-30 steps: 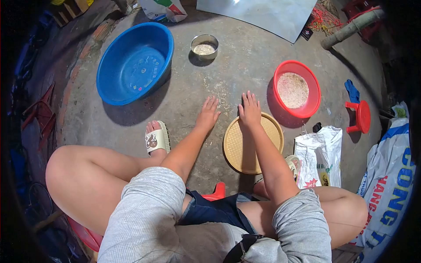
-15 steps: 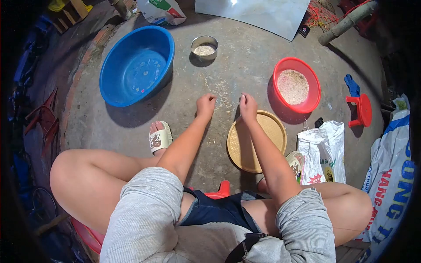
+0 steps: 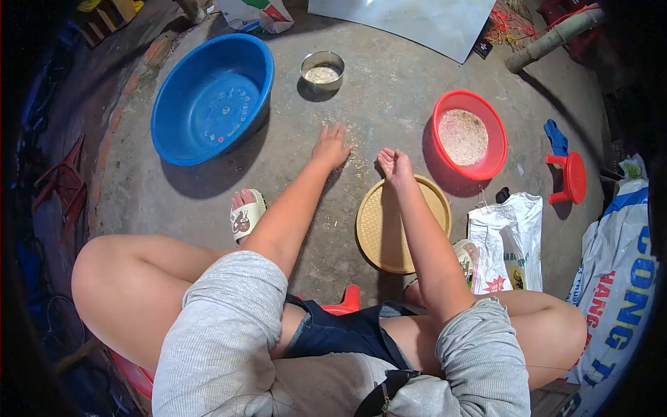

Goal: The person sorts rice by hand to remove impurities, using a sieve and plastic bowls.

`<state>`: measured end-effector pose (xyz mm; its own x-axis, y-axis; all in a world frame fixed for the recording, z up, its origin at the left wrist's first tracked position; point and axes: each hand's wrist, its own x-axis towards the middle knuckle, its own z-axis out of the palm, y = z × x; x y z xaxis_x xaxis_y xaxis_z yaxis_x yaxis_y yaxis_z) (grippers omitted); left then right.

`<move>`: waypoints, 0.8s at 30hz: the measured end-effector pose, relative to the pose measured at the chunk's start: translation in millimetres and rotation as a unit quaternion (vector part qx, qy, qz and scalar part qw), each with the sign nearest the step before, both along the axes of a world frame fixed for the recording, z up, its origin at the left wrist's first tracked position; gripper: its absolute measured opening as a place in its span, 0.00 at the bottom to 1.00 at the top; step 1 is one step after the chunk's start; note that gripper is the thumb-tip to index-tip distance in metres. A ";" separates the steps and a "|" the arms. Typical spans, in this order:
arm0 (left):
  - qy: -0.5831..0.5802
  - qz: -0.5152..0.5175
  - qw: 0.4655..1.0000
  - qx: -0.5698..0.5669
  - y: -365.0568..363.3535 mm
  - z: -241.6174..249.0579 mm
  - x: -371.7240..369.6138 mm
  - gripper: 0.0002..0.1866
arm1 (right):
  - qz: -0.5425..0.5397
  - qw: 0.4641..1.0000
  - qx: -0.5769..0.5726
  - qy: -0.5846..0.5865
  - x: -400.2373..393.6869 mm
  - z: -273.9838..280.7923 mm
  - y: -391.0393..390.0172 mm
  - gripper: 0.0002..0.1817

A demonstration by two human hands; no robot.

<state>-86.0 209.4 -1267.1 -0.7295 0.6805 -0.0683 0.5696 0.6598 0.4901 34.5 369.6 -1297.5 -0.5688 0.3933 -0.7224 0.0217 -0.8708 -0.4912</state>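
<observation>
My left hand [image 3: 332, 147] lies palm down on the concrete floor, fingers spread, over a patch of scattered pale grains [image 3: 358, 161]. To its right, my right hand [image 3: 395, 167] is turned palm up with its fingers loosely curled and apart; whether a few grains lie in the palm is too small to tell. It hovers by the upper rim of a round tan woven-pattern tray [image 3: 375, 229], the forearm crossing above it. A red basin [image 3: 495, 156] holding pale grain stands right of my right hand. Beyond my left hand is a metal bowl [image 3: 324, 82] with some grain inside.
A large blue basin [image 3: 201, 104] stands at the left. White printed sacks [image 3: 511, 233] lie by my right foot, and a larger sack [image 3: 618, 278] is farther right. A small red stool [image 3: 573, 178] and a metal sheet [image 3: 410, 21] are also around.
My left hand has gone from closed to spread flat on the floor, slightly farther forward. My right hand has turned palm up, its fingers loosening. The camera view has shifted slightly.
</observation>
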 end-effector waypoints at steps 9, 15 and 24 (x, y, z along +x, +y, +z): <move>-0.023 -0.174 0.977 0.120 -18.0 -16.5 63.5 0.31 | 0.006 1.000 0.019 -0.010 0.1 -4.3 -2.7 0.24; 0.029 -0.174 0.968 0.180 -29.4 -14.7 73.5 0.14 | 0.009 0.999 0.033 -0.014 1.1 0.9 -3.8 0.24; 0.062 -0.161 0.976 0.129 -17.6 -27.3 37.9 0.07 | 0.029 0.998 0.049 -0.005 1.7 -0.5 -6.8 0.23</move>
